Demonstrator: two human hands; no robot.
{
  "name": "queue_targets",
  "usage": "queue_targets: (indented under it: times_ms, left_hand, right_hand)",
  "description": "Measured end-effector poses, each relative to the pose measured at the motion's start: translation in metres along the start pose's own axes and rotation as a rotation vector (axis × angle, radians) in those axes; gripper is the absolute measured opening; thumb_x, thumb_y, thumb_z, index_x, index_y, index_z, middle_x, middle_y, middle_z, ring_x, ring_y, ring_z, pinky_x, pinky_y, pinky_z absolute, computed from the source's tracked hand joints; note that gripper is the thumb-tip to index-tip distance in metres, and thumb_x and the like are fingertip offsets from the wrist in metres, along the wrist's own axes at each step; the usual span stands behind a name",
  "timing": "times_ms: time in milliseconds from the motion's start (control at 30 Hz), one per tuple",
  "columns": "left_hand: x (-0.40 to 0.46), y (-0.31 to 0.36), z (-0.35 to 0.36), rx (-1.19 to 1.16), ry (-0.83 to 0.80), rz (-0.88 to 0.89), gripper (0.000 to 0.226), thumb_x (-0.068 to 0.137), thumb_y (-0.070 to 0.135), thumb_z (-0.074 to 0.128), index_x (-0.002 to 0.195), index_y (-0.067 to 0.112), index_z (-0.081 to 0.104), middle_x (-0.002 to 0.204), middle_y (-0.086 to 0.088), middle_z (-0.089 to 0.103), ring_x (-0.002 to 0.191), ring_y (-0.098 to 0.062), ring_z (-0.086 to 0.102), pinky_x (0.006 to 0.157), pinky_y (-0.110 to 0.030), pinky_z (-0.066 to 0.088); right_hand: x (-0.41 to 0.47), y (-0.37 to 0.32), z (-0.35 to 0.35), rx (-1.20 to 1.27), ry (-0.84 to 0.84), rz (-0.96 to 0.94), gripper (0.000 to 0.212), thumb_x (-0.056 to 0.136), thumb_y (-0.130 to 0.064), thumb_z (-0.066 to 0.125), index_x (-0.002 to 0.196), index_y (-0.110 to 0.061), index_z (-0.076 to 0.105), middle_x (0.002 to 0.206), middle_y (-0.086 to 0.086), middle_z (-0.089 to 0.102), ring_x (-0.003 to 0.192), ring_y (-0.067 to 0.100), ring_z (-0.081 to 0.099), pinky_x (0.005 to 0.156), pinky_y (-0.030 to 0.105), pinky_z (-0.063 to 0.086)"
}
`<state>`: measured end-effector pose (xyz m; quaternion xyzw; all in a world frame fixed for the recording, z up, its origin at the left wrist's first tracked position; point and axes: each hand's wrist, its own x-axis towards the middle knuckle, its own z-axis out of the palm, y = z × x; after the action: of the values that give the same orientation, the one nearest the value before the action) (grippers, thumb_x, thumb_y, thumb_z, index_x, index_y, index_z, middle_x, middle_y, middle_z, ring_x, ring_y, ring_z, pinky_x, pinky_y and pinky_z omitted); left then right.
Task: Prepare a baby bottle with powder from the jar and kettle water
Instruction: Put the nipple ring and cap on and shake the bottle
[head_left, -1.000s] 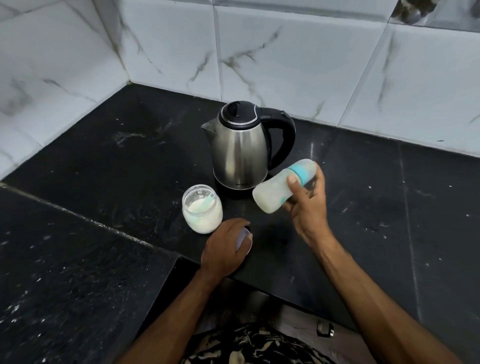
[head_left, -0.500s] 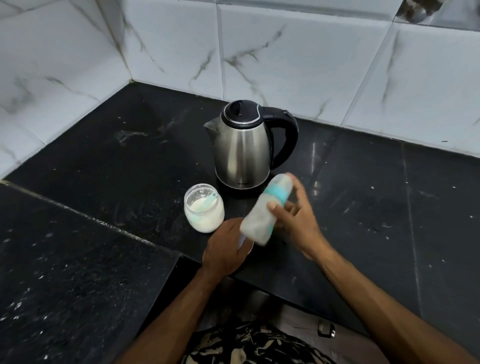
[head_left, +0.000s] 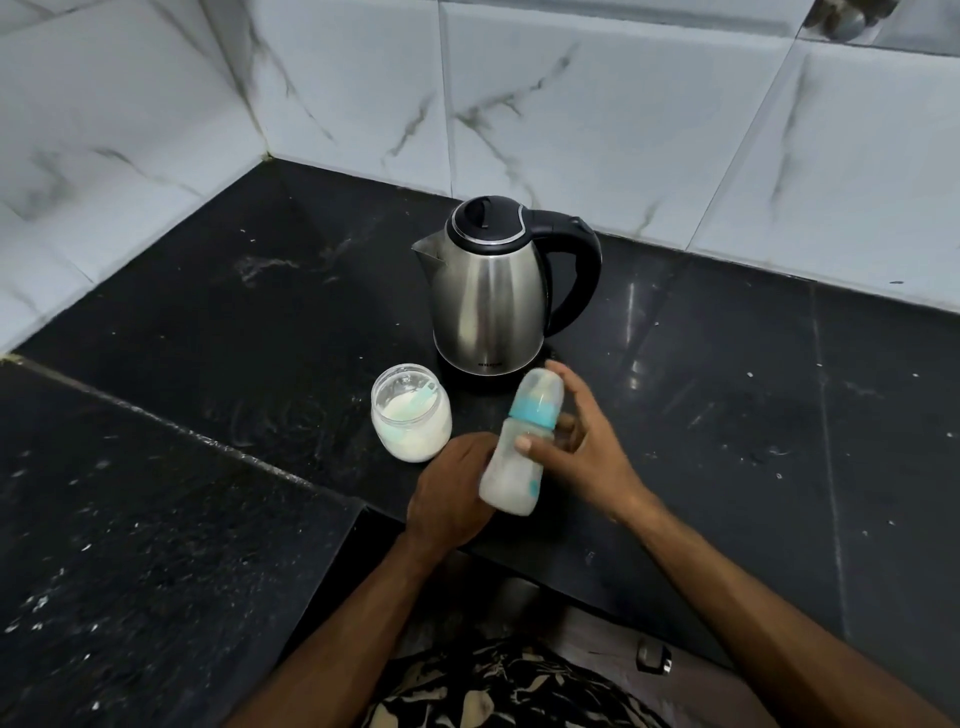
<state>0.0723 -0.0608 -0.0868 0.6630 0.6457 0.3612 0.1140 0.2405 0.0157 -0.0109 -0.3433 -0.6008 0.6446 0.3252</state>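
So the table (head_left: 218, 322) is black polished stone, speckled with pale crumbs and a dried whitish smear toward the far left. It sits in a corner: white marble-look wall tiles (head_left: 597, 119) run along the far side and down the left side. The slab is L-shaped, with a seam running diagonally across the left part, and the near edge steps back into a cutout right where the person stands.

Everything is bunched in the middle. The steel kettle (head_left: 485, 306) stands upright, lid closed, black handle pointing right, spout left. Just near-left of it is the open jar (head_left: 410, 413) of white powder with a pale teal scoop lying inside. The baby bottle (head_left: 522, 447) is capped, with a teal collar, tilted a bit and held above the near edge, just right of the jar. The right hand (head_left: 582, 457) holds it, thumb across the front and fingers loosely spread behind. The left hand (head_left: 449, 491) rests on the table, curled over something I can't make out.

Big bare stretches of stone lie to the left and right of that cluster.
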Motion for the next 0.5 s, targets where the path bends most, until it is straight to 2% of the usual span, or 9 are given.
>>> queue_targets:
  times_ms: [100, 200, 267, 367, 433, 500]
  left_hand:
    - [0.000, 0.000, 0.002, -0.010, 0.039, 0.002, 0.033, 0.090, 0.035, 0.055, 0.114, 0.013, 0.061, 0.109, -0.004, 0.066, 0.102, -0.014, 0.054, 0.092, -0.018, 0.039]
    - [-0.001, 0.000, 0.002, 0.004, 0.022, -0.023, 0.039, 0.093, 0.039, 0.051, 0.115, 0.011, 0.065, 0.115, -0.002, 0.067, 0.110, -0.011, 0.055, 0.101, -0.004, 0.027]
    - [-0.001, -0.001, 0.001, 0.001, 0.003, -0.038, 0.040, 0.093, 0.040, 0.050, 0.117, 0.012, 0.065, 0.117, -0.001, 0.066, 0.111, -0.010, 0.055, 0.102, -0.003, 0.025]
    - [0.000, -0.001, 0.002, 0.008, 0.002, -0.045, 0.039, 0.094, 0.041, 0.050, 0.117, 0.013, 0.065, 0.118, 0.001, 0.066, 0.111, -0.009, 0.055, 0.101, -0.003, 0.025]
    - [0.000, -0.001, 0.002, 0.009, 0.006, -0.043, 0.039, 0.094, 0.041, 0.050, 0.117, 0.013, 0.065, 0.118, 0.001, 0.066, 0.112, -0.008, 0.055, 0.101, -0.003, 0.025]
    - [0.000, -0.001, 0.002, 0.006, 0.007, -0.040, 0.039, 0.094, 0.040, 0.050, 0.117, 0.013, 0.065, 0.118, 0.000, 0.066, 0.112, -0.009, 0.055, 0.102, -0.004, 0.026]
  right_hand:
    - [0.022, -0.012, -0.010, -0.055, 0.131, -0.088, 0.097, 0.079, 0.001, 0.076, 0.154, -0.023, 0.018, 0.124, 0.006, 0.061, 0.103, 0.015, 0.069, 0.082, 0.026, 0.057]
    - [0.042, -0.024, -0.022, -0.200, 0.184, -0.185, 0.106, 0.079, -0.001, 0.079, 0.156, -0.022, 0.010, 0.134, -0.002, 0.053, 0.114, 0.008, 0.062, 0.090, 0.022, 0.053]
    - [0.052, -0.026, -0.028, -0.316, 0.154, -0.201, 0.108, 0.078, -0.007, 0.082, 0.157, -0.024, 0.010, 0.140, -0.006, 0.049, 0.117, 0.003, 0.059, 0.094, 0.019, 0.050]
    - [0.061, -0.018, -0.033, -0.439, 0.080, -0.172, 0.107, 0.077, -0.014, 0.084, 0.156, -0.031, 0.014, 0.136, -0.017, 0.052, 0.120, 0.004, 0.057, 0.103, 0.030, 0.048]
    - [0.064, -0.012, -0.032, -0.481, 0.035, -0.163, 0.106, 0.076, -0.016, 0.084, 0.155, -0.034, 0.016, 0.137, -0.018, 0.052, 0.123, 0.006, 0.055, 0.107, 0.036, 0.046]
    - [0.066, -0.009, -0.029, -0.501, 0.009, -0.150, 0.105, 0.076, -0.016, 0.084, 0.155, -0.033, 0.016, 0.134, -0.023, 0.050, 0.122, -0.001, 0.053, 0.109, 0.034, 0.044]
